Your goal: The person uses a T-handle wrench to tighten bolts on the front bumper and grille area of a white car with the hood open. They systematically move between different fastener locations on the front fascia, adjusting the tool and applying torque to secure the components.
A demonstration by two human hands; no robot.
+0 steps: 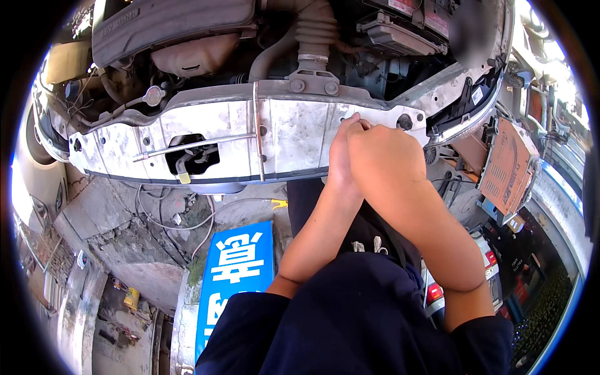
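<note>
Both my hands are pressed together over the right part of a white front panel (300, 134) of a car with its engine bay exposed. My left hand (342, 150) is closed, its thumb up near a small hole in the panel. Over its fingers lies my right hand (387, 153), curled like a fist. What they hold, if anything, is hidden between them. Left of my hands, a metal T-handle wrench (194, 148) rests against the panel, its crossbar upright and its shaft crossing an opening with a latch (194, 156).
Beyond the panel are a dark engine cover (169, 28), a ribbed air hose (315, 31) and a headlight (465, 122). Below lie a blue sign (240, 262) and a thin hose with a yellow end (279, 204). A cardboard box (507, 165) stands at right.
</note>
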